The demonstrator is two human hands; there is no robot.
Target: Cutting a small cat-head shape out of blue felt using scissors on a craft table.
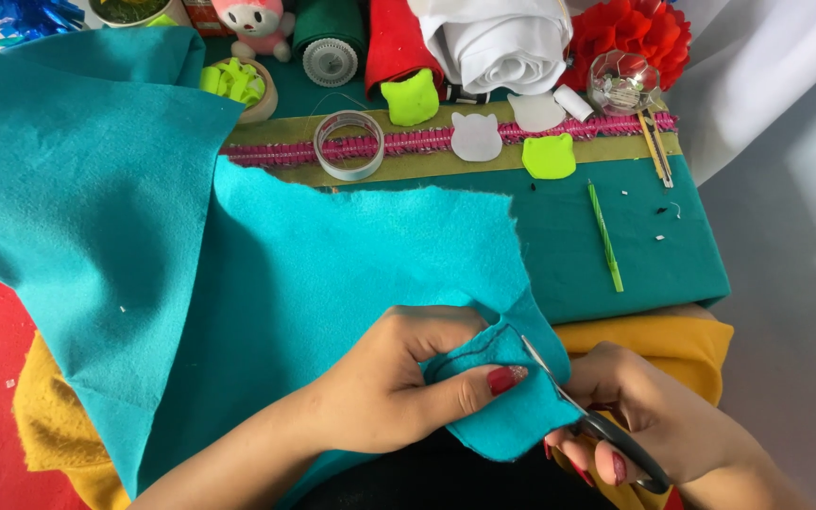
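I see the scissors (586, 416), gripped in the right hand (649, 416), just biting into the teal felt (332, 274) at the table's near edge, along a dark drawn curve; by my reading most of that outline is uncut. The left hand (399, 382) pinches the soft, fuzzy flap, thumb on top; small cut cat-head shapes (477, 137) lie along the far edge.

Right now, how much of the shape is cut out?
Done: a dark outline is drawn on the teal felt. In hand: the left hand pinches the felt while the right hand works the scissors at that line. Left: most of the outline looks uncut.
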